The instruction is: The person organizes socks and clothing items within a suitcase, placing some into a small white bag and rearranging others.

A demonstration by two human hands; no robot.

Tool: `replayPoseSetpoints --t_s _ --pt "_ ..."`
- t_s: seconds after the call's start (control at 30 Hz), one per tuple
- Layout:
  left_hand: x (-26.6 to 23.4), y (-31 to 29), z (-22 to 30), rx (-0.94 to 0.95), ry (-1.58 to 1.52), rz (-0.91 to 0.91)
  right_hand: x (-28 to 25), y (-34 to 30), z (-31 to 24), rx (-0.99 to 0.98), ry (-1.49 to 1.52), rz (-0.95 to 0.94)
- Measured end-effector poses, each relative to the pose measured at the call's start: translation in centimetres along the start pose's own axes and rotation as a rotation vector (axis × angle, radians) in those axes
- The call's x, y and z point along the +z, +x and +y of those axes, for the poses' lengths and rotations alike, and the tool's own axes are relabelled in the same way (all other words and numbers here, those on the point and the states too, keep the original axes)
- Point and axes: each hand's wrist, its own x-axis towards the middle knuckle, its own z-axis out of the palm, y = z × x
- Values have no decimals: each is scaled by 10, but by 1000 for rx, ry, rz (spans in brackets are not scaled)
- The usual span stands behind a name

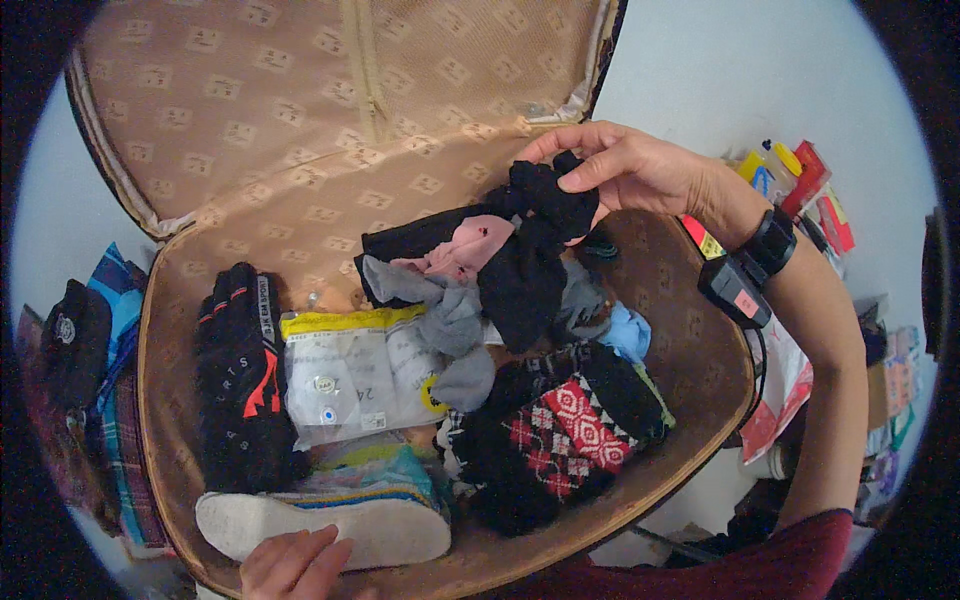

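My right hand pinches a bunched black sock over the far right part of an open suitcase. Beneath it lies a loose heap: a dark sock, a pink sock and grey socks. At the near edge, my left hand rests its loosely bent fingers at the white insoles, holding nothing that I can see; its lower part is cut off by the frame. Left of the heap are a black glove-like item with red marks and a clear packet with a yellow top.
Black knitwear with a red and white pattern fills the suitcase's near right. Its tan-lined lid stands raised at the back. Folded plaid cloth lies outside on the left, with assorted packages on the right. My right wrist wears a black strapped device.
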Motion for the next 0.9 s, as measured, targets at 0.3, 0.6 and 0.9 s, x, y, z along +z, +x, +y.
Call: replayPoseSetpoints --t_s 0.3,0.6,0.9 --pt "-5 3 -6 22 -84 -139 26 -1 -10 -74 -27 75" --pt "-54 50 20 -58 -392 -213 49 -26 -20 -119 -25 149" --pt "4 115 2 -149 -808 45 123 -43 -24 -264 -234 114"
